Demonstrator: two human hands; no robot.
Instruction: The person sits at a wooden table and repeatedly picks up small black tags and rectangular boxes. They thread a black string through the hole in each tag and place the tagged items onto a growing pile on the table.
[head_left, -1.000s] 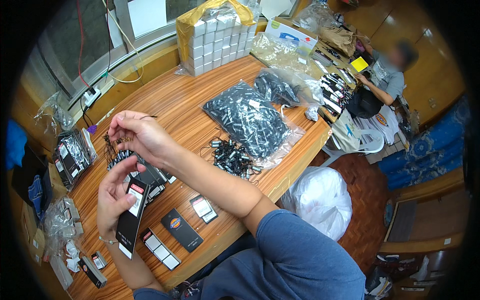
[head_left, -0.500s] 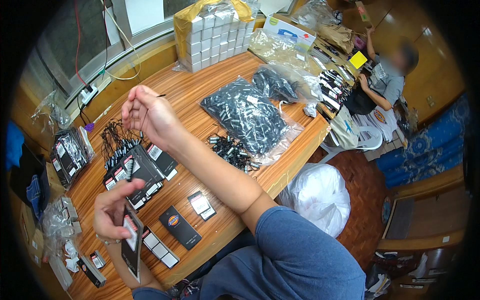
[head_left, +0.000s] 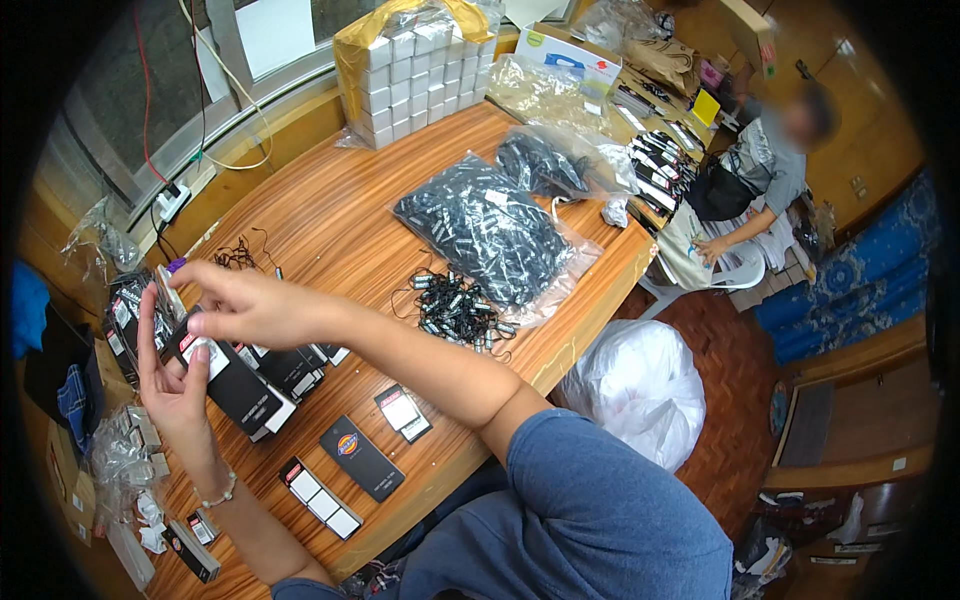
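My left hand is closed around a black hang tag with a red-and-white label, its thumb on the tag's face and its forefinger upright. My right hand reaches across to the tag's upper end, its thumb against it and its forefinger bent near the left fingers. What the right fingers pinch is too small to make out. Behind the held tag, partly hidden by it and my hands, is a stack of black tags. Black cords show beyond my right hand.
Nearer me lie a black tag, a tag with white panels and a small labelled tag. A cord pile and a filled plastic bag lie farther right. White boxes stand behind. Another person sits at the right.
My right hand has come down and left to the tag. My left hand has moved up with the tag, which now shows its face. The other person's hand has lowered to the chair.
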